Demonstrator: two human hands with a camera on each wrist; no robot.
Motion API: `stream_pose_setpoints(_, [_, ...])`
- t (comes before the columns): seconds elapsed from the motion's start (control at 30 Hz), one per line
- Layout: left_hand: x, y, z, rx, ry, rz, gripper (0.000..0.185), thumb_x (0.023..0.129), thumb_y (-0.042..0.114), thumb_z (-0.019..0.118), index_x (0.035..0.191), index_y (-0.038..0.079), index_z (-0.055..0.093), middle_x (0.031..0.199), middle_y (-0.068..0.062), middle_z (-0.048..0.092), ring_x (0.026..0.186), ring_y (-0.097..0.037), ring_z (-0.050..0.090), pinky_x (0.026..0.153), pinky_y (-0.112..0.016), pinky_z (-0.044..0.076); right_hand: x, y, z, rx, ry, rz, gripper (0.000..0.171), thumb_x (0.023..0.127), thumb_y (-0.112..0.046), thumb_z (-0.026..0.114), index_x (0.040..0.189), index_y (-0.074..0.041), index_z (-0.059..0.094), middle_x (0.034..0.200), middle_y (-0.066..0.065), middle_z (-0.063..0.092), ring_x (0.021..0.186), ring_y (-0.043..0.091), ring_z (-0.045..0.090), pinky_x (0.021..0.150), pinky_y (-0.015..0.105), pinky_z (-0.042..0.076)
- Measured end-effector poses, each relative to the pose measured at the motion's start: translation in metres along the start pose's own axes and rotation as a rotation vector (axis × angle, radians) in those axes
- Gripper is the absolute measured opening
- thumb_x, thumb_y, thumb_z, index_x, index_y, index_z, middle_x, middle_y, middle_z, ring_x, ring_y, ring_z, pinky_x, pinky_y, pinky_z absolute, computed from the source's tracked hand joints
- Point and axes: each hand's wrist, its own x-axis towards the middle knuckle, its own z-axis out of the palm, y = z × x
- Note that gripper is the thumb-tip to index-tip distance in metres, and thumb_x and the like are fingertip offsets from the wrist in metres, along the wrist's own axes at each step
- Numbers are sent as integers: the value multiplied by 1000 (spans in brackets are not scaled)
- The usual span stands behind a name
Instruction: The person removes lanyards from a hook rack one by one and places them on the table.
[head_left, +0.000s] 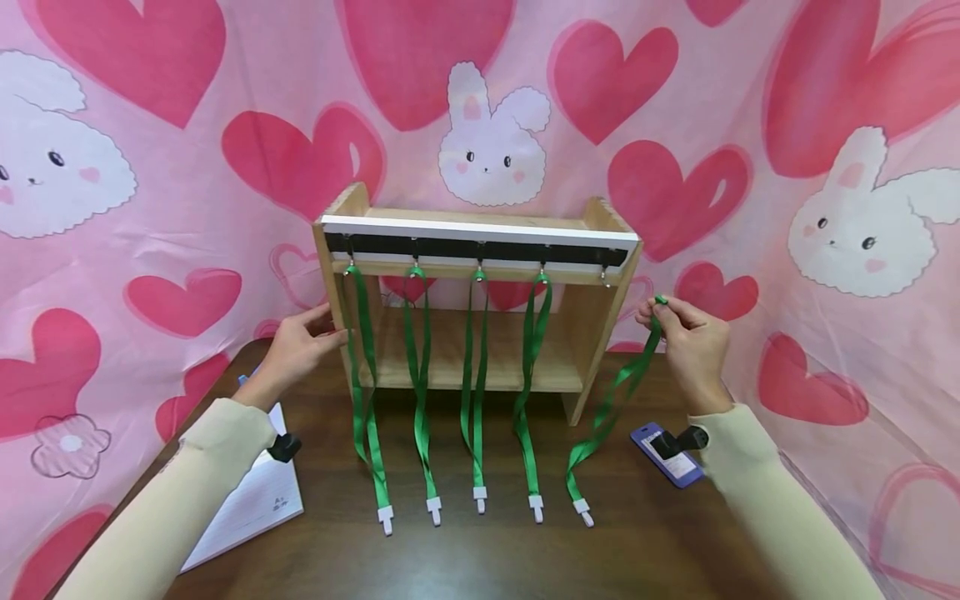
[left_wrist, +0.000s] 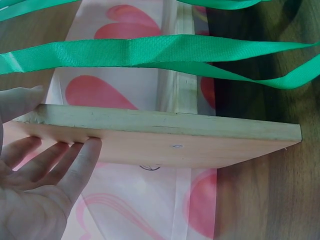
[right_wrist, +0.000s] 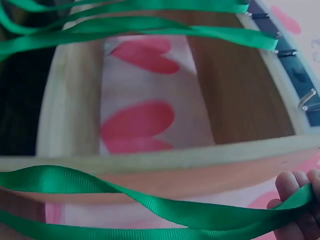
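A small wooden rack (head_left: 600, 333) stands on the dark table, with a black-and-white hook rail (head_left: 480, 247) across its top. Several green lanyards (head_left: 417, 375) hang from its hooks, their white clips lying on the table. The rightmost hook (head_left: 604, 276) (right_wrist: 306, 99) is bare. My right hand (head_left: 693, 342) pinches the top loop of another green lanyard (head_left: 611, 404) (right_wrist: 150, 210) just right of the rack, its tail trailing down to the table. My left hand (head_left: 300, 343) (left_wrist: 35, 185) rests with straight fingers against the rack's left side panel (left_wrist: 165, 137).
An open white notebook (head_left: 251, 504) lies at the left front of the table. A purple card holder (head_left: 667, 454) lies near my right wrist. A pink curtain with hearts and rabbits (head_left: 491, 137) hangs close behind the rack and around the sides.
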Motion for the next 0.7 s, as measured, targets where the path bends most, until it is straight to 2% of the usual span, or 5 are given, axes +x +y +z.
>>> stream_pose_setpoints(0.2, [1, 0, 0, -23, -1, 11, 66, 93, 20, 73, 151, 1, 46, 136, -29, 62, 116, -29, 66, 82, -3, 51, -10, 12, -17, -357, -57, -68, 17, 93, -3, 70, 103, 9, 76, 79, -13, 77, 69, -6, 72, 69, 9, 58])
stream_pose_setpoints(0.37, [1, -1, 0, -13, -3, 10, 67, 94, 21, 73, 151, 1, 45, 137, -28, 62, 116, -33, 66, 82, -4, 52, -25, 19, -27, -631, -139, -176, 14, 93, -7, 71, 102, -1, 80, 83, 13, 80, 71, -18, 66, 62, 2, 50])
stream_pose_setpoints(0.5, [2, -2, 0, -4, 2, 11, 66, 93, 21, 73, 150, 1, 46, 136, -28, 63, 111, -25, 68, 81, -3, 52, -38, 18, -30, -722, -244, -189, 14, 93, -8, 72, 102, -4, 81, 83, 18, 78, 70, -20, 64, 58, 3, 47])
stream_pose_setpoints(0.6, [2, -2, 0, -2, 5, 9, 66, 93, 21, 73, 150, 1, 46, 135, -28, 63, 108, -20, 69, 79, -3, 51, -48, 18, -31, -743, -303, -132, 15, 94, -9, 71, 104, -2, 80, 84, 16, 79, 69, -14, 68, 63, 2, 50])
stream_pose_setpoints(0.7, [2, -2, 1, -7, 0, 9, 67, 93, 21, 73, 150, 0, 46, 136, -29, 63, 112, -26, 68, 80, -2, 51, -59, 17, -30, -728, -355, -38, 18, 95, -11, 70, 106, 0, 79, 88, 15, 80, 69, -5, 73, 67, 4, 54])
